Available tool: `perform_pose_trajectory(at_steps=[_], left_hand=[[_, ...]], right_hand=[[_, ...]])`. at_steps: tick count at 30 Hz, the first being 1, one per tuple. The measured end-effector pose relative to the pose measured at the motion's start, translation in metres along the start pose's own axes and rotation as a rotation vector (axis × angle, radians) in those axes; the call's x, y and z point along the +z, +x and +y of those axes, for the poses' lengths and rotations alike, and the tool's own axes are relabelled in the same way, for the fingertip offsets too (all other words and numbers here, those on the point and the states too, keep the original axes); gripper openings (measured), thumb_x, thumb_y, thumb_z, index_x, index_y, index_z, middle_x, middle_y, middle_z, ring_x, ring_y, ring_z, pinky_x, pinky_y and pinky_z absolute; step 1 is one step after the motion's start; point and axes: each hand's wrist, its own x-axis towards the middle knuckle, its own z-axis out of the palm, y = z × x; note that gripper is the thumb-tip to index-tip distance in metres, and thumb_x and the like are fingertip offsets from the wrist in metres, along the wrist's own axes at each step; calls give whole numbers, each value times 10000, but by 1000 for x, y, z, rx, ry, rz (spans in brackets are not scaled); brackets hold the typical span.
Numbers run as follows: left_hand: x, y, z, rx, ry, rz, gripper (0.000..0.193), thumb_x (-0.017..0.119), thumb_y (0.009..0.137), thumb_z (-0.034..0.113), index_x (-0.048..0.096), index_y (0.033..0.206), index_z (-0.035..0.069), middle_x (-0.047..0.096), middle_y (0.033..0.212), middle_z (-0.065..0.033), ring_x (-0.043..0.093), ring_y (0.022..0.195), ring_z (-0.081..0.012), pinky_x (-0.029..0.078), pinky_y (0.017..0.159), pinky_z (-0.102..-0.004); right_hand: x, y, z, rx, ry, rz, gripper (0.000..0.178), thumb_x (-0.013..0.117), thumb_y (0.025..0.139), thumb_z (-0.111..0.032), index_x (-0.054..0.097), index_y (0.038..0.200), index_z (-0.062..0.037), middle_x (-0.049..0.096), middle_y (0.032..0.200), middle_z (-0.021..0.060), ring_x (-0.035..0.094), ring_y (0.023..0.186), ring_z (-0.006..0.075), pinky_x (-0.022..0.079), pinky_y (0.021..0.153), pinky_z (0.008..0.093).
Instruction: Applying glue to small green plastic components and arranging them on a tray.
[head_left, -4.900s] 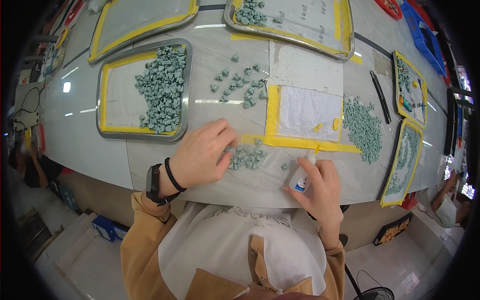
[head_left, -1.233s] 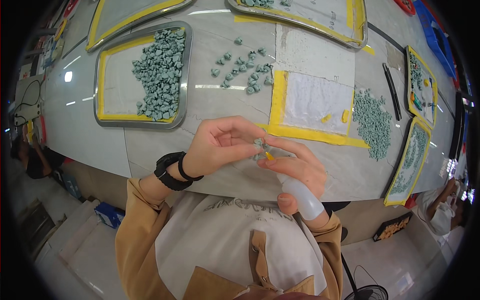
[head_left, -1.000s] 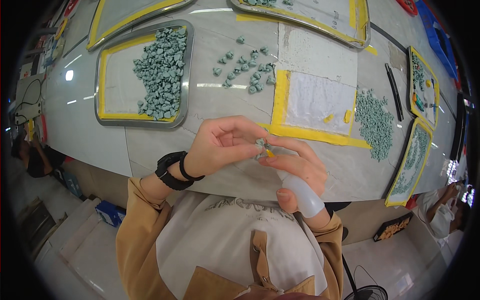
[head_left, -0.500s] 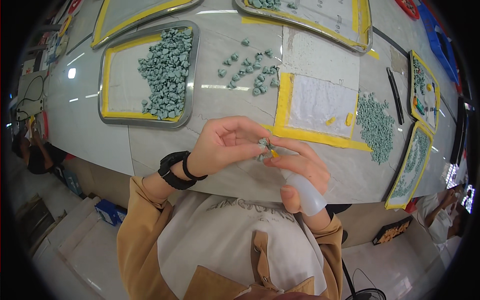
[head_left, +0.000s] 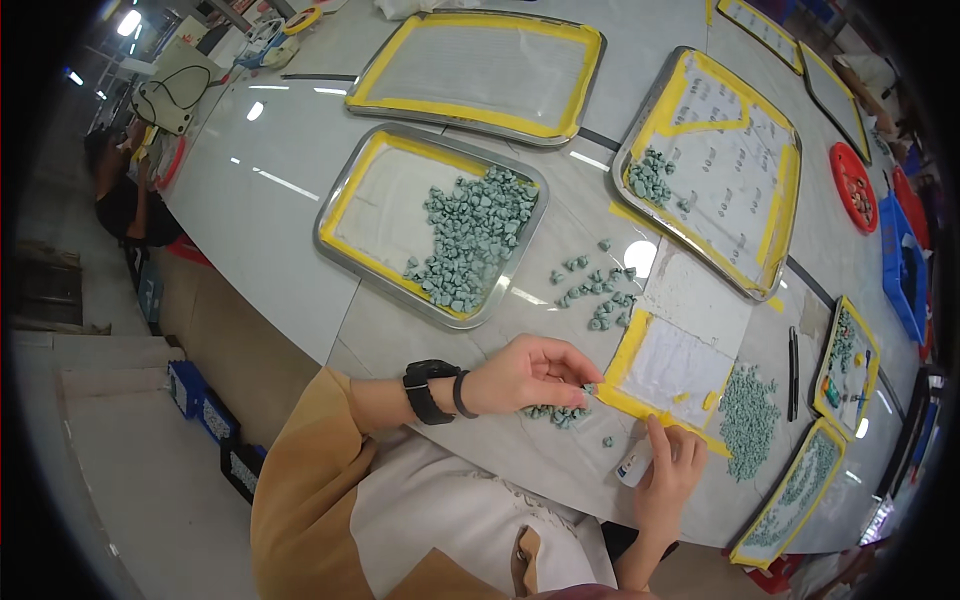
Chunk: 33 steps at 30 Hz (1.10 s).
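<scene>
The left hand [head_left: 535,378] is over the near side of the table [head_left: 400,345], thumb and fingers narrowed to a pinch on what looks like a small green piece [head_left: 589,389]; its outline is mostly hidden by the fingertips. Just below lies a loose cluster of similar pieces [head_left: 557,414]. To the right, the fingers of the right hand [head_left: 670,475] are curled around a small bottle [head_left: 633,467], pale with a blue patch, its body partly covered by the palm.

The piece is likely light and stiff, perhaps brittle at thin edges; its lumpy shape should suit a fingertip pinch at the sides. The bottle probably has a soft, squeezable wall, smooth enough to slip if wet, so it is best held around the middle of its body.

The pieces look matt, knobbly and grey-green, one lone piece [head_left: 608,441] sitting between the hands. The table is glossy, pale and veined, and reflects the lamps. Farther left, a shiny metal tray [head_left: 385,205] with rounded corners and a yellow-taped border carries a rough heap of green lumps [head_left: 475,240]. Beyond the right hand, a white taped sheet [head_left: 680,375] looks wrinkled, and finer green chips [head_left: 750,420] spread like gravel.
</scene>
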Motion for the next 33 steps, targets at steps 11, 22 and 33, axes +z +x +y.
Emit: perform_pose_trajectory(at_steps=[11, 22, 33], left_hand=[[2, 1, 1, -19, 50, 8, 242, 606, 824, -78, 602, 1060, -25, 643, 1021, -114, 637, 886, -153, 529, 799, -276], [-2, 1, -9, 45, 39, -12, 248, 578, 834, -87, 576, 1077, -38, 625, 1041, -129, 646, 887, -162, 538, 776, -273], [2, -2, -7, 1, 78, -71, 253, 593, 813, -51, 591, 1065, -40, 605, 1008, -128, 622, 839, -175, 528, 743, -286]], right_hand=[[0, -77, 92, 644, -65, 503, 135, 638, 861, -45, 648, 981, 18, 550, 887, 80, 535, 689, 153, 428, 582, 270], [6, -58, 93, 615, -94, 664, 124, 674, 808, 21, 668, 931, 6, 593, 880, 92, 587, 734, 174, 491, 618, 270], [-14, -37, 39, 429, 124, 765, 239, 766, 654, 37, 655, 857, -25, 617, 824, 85, 560, 738, 238, 445, 647, 325]])
